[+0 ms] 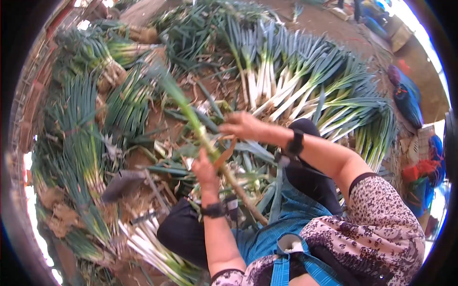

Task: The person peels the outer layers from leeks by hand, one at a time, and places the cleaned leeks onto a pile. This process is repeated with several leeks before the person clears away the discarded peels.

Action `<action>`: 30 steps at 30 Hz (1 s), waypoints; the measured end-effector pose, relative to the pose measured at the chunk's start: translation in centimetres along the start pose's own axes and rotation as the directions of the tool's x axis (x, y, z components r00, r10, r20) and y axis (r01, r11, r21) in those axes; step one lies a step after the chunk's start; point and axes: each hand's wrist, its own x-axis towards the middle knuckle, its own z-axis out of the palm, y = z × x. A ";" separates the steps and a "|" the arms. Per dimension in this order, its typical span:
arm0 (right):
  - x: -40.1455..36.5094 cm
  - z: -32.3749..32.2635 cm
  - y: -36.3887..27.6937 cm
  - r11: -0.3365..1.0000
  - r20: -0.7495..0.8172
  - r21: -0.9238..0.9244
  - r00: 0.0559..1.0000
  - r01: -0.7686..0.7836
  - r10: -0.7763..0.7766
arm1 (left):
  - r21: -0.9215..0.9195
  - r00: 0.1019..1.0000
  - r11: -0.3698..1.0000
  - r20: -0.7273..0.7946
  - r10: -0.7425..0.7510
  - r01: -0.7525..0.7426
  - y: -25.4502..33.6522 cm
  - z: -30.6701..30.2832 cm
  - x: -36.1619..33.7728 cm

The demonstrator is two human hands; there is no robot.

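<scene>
A long leek (194,120) slants across the middle, its green leaves up and to the left and its pale brown lower end over the lap. My left hand (205,169) is closed around its stalk. Just right of the upper stalk, my right hand (243,126) has its fingers loosely apart, somewhat blurred, with nothing clearly in them. A brownish strip of leaf (226,153) curls beside the stalk, below my right hand. Loose leaves and scraps lie under both hands.
Trimmed leeks (305,88) fan out from upper middle to right. Tied bundles (78,128) lie along the left. White stalks (148,243) rest near the left knee. A grey-headed tool (124,185) is at lower left. Blue and red bags (408,102) stand far right.
</scene>
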 end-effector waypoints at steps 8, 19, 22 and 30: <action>3.3 -0.7 2.3 0.442 0.021 0.745 0.681 -0.499 0.732 | -0.151 0.913 0.902 0.121 -0.390 0.405 4.5 4.7 -1.3; 3.8 -5.0 1.1 0.369 0.155 0.832 0.812 -0.414 0.563 | 0.084 0.930 0.942 0.154 -0.334 0.324 7.1 0.2 2.9; 3.5 -5.0 0.6 0.477 0.091 0.777 0.823 -0.411 0.560 | -0.374 0.876 0.796 0.280 -0.393 0.477 9.1 1.1 5.8; 2.9 -4.0 -0.4 0.690 -0.215 0.697 0.861 -0.196 0.461 | -0.147 0.795 0.869 0.496 -0.348 0.472 11.1 0.3 8.5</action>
